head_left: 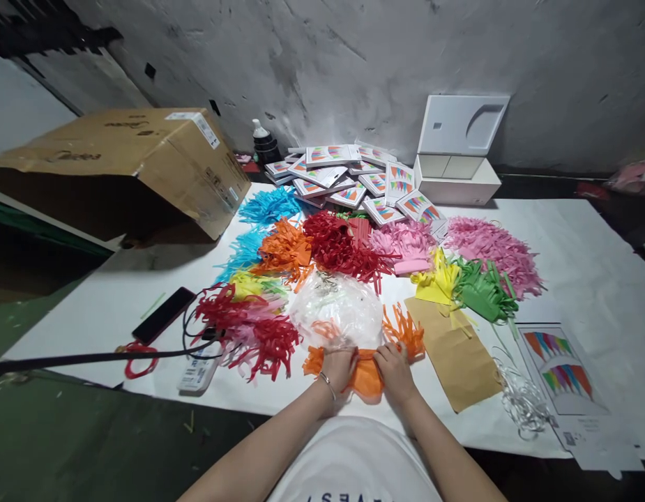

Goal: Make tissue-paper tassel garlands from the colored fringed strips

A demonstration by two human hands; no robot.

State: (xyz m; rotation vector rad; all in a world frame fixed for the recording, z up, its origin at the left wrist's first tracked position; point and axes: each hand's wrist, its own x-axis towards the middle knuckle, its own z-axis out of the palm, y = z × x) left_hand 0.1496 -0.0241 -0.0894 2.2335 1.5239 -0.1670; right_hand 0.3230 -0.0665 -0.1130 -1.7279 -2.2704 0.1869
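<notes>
On the desk [594, 279], left to right: one cardboard carton [176, 150], mouth open; one red ring [141, 363]; one dark, flat phone [164, 316]; one red-and-pink fringed bundle [272, 343]. Left hand [339, 367] and right hand [395, 371]: fingers of both gripping one orange tissue piece [367, 382], near the front edge; one crumpled clear plastic bag [348, 310] obstructs just beyond. Further right: one smooth brown sheet [455, 362], one tangle of shiny silver cord [526, 404].
</notes>
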